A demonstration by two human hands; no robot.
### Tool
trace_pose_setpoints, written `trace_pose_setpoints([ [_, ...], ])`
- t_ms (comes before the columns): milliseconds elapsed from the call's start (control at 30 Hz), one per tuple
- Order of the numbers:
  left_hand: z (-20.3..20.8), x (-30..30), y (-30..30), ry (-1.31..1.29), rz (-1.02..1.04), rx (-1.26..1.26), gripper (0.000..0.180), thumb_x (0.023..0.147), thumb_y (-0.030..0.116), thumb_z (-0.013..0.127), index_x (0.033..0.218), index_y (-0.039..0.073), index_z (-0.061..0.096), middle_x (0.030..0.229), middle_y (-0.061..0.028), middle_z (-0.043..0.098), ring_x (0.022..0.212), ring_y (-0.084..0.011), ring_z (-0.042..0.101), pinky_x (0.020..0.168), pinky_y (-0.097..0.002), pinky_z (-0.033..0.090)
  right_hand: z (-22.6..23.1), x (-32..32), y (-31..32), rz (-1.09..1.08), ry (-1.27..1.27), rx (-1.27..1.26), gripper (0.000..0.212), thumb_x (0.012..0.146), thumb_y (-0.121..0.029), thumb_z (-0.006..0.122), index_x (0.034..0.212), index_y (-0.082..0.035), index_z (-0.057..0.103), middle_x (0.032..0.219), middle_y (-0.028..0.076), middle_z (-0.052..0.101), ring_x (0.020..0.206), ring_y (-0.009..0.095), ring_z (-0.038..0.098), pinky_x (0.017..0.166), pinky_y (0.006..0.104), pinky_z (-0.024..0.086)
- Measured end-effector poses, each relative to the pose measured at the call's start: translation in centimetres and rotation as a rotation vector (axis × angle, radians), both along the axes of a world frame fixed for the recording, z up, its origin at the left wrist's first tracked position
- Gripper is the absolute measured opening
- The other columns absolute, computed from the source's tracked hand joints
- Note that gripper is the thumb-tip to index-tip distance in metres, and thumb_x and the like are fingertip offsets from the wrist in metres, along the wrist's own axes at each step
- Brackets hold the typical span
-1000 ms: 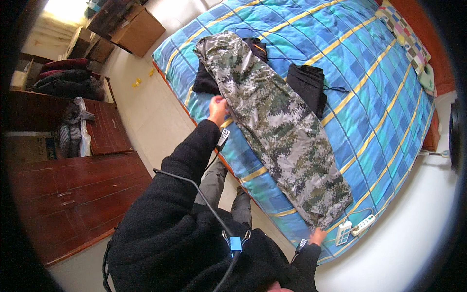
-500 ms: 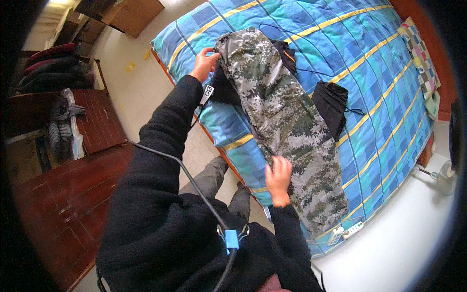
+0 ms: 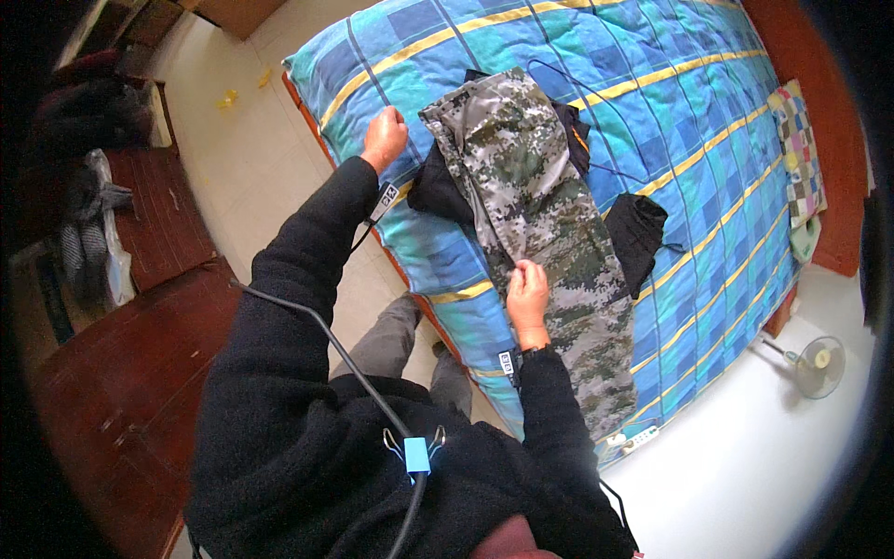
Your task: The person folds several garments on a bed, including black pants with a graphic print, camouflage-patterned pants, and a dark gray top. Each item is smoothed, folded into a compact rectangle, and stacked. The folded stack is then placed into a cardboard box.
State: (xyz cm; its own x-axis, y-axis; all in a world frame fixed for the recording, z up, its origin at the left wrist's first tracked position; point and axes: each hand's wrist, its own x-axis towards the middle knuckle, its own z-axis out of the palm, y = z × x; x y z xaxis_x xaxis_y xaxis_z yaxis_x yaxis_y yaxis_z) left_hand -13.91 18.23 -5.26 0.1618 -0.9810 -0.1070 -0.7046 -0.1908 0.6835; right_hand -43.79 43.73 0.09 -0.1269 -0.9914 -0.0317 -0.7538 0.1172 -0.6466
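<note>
Lying along the near side of a checked blue bed cover [image 3: 708, 177], the camouflage garment [image 3: 559, 205] runs aslant from the upper middle of the view toward the lower right. Right hand [image 3: 528, 300]: thumb and fingertips drawn together, pinched on the garment's edge about midway along its length. Left hand [image 3: 384, 138]: fingers curled together in a loose fist above the bed cover, near the garment's upper end but apart from it (the inside of the fist is turned out of sight). Both arms wear black sleeves, with a small printed tag at the left wrist [image 3: 386, 197] and another tag at the right wrist [image 3: 507, 363].

Surroundings: a black garment [image 3: 440, 194] lies partly beneath the camouflage garment, showing at its left; a second black piece of cloth [image 3: 636, 240] sits just beside its right edge. White power strips [image 3: 643, 436] rest near its lower end. A patchwork pillow [image 3: 798, 158] lies at the far right of the bed, and a small fan [image 3: 819, 366] stands beyond the bed's lower right corner. A dark red wooden cabinet [image 3: 140, 391] occupies the left.
</note>
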Motion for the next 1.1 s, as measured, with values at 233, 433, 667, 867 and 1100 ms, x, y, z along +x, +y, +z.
trace_pose_setpoints([
  [233, 4.4, -2.6, -2.3, 0.300, -0.303, -0.225, 0.041, 0.076, 0.019, 0.068, 0.113, 0.004, 0.059, 0.095, -0.0148, 0.062, 0.082, -0.0243, 0.061, 0.075, -0.0360, 0.049, 0.9, 0.5, 0.1, 0.069, 0.132, 0.154, 0.027, 0.079, -0.015, 0.066, 0.103, -0.005, 0.058, 0.096, 0.013, 0.059, 0.096, 0.033, 0.054, 0.081, 0.0433, 0.043],
  [433, 7.8, -3.8, -5.9, 0.059, -0.560, 0.259, 0.047, 0.077, 0.035, 0.075, 0.110, 0.004, 0.064, 0.103, -0.0147, 0.058, 0.093, -0.0235, 0.057, 0.080, -0.0337, 0.047, 1.1, 0.0, 1.5, 0.091, 0.331, 0.177, 0.028, 0.077, -0.014, 0.066, 0.102, -0.005, 0.059, 0.092, 0.012, 0.058, 0.091, 0.032, 0.055, 0.079, 0.0442, 0.043],
  [667, 11.0, -4.2, -8.3, 0.711, -0.693, 0.333, 0.022, 0.089, 0.028, 0.065, 0.083, 0.007, 0.063, 0.076, 0.0066, 0.054, 0.081, -0.0065, 0.051, 0.077, -0.0256, 0.041, 0.0, -2.2, 3.3, -0.059, 0.037, 0.049, 0.019, 0.082, -0.011, 0.059, 0.099, -0.002, 0.059, 0.094, 0.016, 0.059, 0.089, 0.036, 0.056, 0.079, 0.0456, 0.045],
  [867, 10.8, -5.6, -8.6, 0.494, -0.460, 0.434, 0.030, 0.092, 0.037, 0.058, 0.094, 0.007, 0.061, 0.074, 0.0012, 0.054, 0.060, -0.0104, 0.049, 0.050, -0.0274, 0.040, -0.3, -2.9, 4.7, -0.026, 0.204, 0.095, 0.022, 0.084, -0.017, 0.061, 0.101, -0.003, 0.059, 0.093, 0.015, 0.059, 0.088, 0.036, 0.056, 0.076, 0.0465, 0.045],
  [1100, 8.0, -2.3, -2.6, 0.825, -0.201, 0.551, 0.043, 0.086, 0.036, 0.066, 0.117, 0.009, 0.053, 0.095, -0.0026, 0.060, 0.083, -0.0140, 0.056, 0.064, -0.0293, 0.042, -0.3, -2.1, 5.9, 0.013, 0.209, 0.152, 0.020, 0.080, -0.015, 0.064, 0.098, -0.008, 0.059, 0.093, 0.011, 0.057, 0.091, 0.033, 0.055, 0.079, 0.0444, 0.043],
])
